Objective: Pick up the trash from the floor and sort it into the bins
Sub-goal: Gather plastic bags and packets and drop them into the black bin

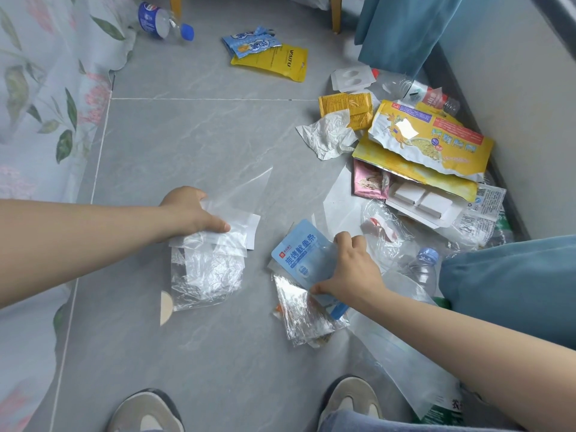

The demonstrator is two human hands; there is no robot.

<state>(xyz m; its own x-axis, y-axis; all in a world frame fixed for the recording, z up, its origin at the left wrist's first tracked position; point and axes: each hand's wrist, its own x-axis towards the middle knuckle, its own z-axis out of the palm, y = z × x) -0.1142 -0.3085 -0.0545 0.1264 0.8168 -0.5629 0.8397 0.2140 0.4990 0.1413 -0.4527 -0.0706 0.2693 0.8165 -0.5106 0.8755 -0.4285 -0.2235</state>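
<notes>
My left hand [190, 210] grips a bunch of clear plastic bags [208, 266] that hangs down over the grey tiled floor. My right hand [350, 269] is closed on a light blue snack packet [300, 252] together with crumpled silver foil wrappers [304, 313] below it. More trash lies on the floor: a yellow pouch [277, 62] with a blue-white wrapper [251, 42] on it at the back, a clear bottle with a blue cap [163, 21] far back left, and a heap of yellow packets [427, 141] and crumpled white paper [328, 137] at the right. No bin is in view.
A flowered curtain [46, 104] hangs along the left. A wall and dark baseboard [498, 169] run down the right, with teal cloth [402, 29] at the back. Yellow chair legs [336, 14] stand at the far edge. My shoes [146, 413] are at the bottom. A crushed bottle [424, 269] lies by my right knee.
</notes>
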